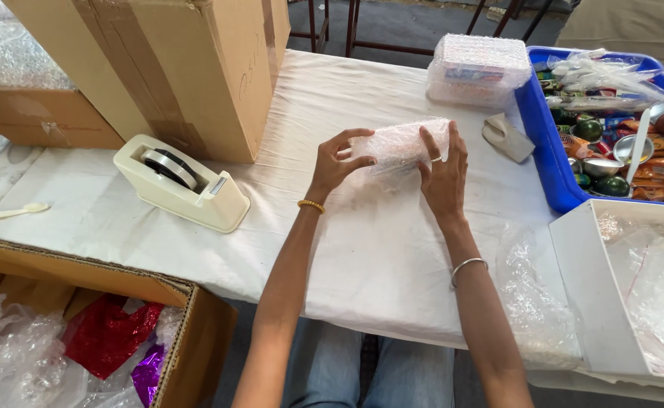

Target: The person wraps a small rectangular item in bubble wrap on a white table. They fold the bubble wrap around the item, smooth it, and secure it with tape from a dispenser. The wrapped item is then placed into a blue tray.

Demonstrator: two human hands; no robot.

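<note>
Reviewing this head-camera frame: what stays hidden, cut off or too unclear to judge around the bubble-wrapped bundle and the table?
- Head view: contents of the bubble-wrapped bundle, hidden by cloudy wrap and by the left hand and right hand.
- Second wrapped pack: its contents are blurred by the wrap.
- Blue tray: cut off by the right edge.
- White bin: cut off at the right and bottom edges.
- Open carton: its depth is covered by plastic and foil.

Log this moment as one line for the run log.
left hand: holds bubble-wrapped bundle | right hand: holds same bundle | bundle: on white cloth | tape dispenser: left, untouched
</note>
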